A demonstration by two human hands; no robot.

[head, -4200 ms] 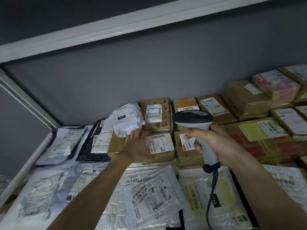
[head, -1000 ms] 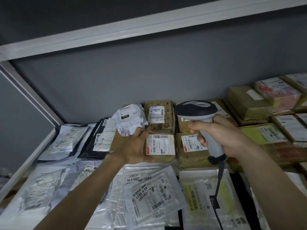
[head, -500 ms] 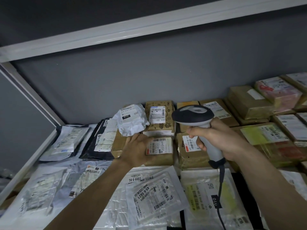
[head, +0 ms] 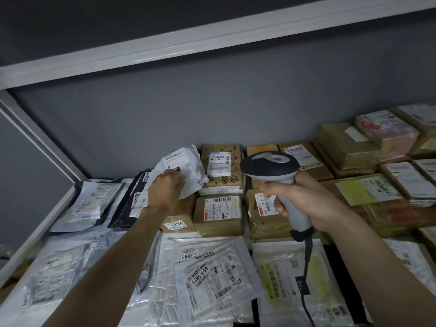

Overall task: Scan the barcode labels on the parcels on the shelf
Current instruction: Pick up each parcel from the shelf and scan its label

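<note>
honestly, the likeliest slip here is a wrong read: the white crumpled parcel is soft and its label lies over wrinkles, so the scanner may fail on it or catch the label of the printed brown box just to its right. lifting the soft parcel could also let it sag and fold the barcode, and the scanner's cable trails over the near plastic mailers, where it could drag one.

the left hand is on the lower left edge of the white crumpled parcel at the far left of the box rows, fingers curled into the wrapping and gripping it; motion blur hides how the fingertips lie. the right hand is wrapped tight round the scanner's handle, fingers closed, head aimed toward the far parcels. i cannot tell whether a finger presses the trigger.

the parcels fill the shelf: flat mailers near and left, brown boxes in rows from the middle to the right.
</note>
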